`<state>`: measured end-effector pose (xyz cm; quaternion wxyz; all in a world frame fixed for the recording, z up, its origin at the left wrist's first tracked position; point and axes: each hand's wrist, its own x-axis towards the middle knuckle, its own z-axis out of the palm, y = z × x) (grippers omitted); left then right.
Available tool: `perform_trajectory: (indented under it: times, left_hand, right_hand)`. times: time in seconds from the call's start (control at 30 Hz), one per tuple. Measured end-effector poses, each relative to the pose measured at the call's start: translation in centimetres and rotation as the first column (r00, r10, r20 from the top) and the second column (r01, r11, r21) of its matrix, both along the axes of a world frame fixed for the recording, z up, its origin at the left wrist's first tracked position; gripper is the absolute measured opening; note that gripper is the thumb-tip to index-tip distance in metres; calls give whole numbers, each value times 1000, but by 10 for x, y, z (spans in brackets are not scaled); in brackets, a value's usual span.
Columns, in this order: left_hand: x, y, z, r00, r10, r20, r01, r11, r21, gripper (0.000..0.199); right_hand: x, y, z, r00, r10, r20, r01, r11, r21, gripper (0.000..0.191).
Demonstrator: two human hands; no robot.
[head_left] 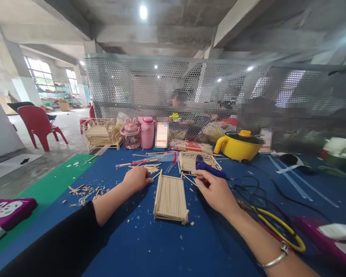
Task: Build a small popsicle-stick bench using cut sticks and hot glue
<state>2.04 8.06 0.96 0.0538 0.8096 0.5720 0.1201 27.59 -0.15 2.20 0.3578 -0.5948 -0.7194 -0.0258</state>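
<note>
A small frame of wooden sticks lies on the blue table in front of me, its slats side by side and short posts rising at the corners. At its far left corner, my left hand pinches a short wooden stick. My right hand is closed on another thin stick, which points toward the far right corner post. Just beyond that hand, a dark blue glue gun rests across a second stick frame.
Stick offcuts litter the left side. Packed sticks, a yellow electric pot, a pink bottle and a finished-looking stick model stand at the back. Cables curl at right. People sit behind the perforated screen.
</note>
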Motion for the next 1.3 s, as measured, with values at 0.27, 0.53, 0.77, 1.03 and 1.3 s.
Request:
perform_trajectory:
  times: [0.27,0.53,0.77,1.03,1.3]
  left_hand:
    - [-11,-22,12,1000,18,-15,-16,994,107,29]
    - [-12,-8,13,999,-37,-30,37,999,18,16]
    - [2,7,1,994,-111,6,111,993,-27,20]
    - [-32,-71,43,915,-219,340,146,963,226,21]
    - [-11,-119,27,728,-557,400,439,827,352,12]
  right_hand:
    - [-8,-12,6,999,45,-22,-42,993,108,24]
    - [-27,-21,5,992,127,2,-125,969,214,22]
    - [-20,-15,0,994,106,23,-109,971,213,21]
    - [-35,-47,23,911,259,322,-383,821,424,36]
    - [-65,-77,29,864,313,395,-455,820,346,14]
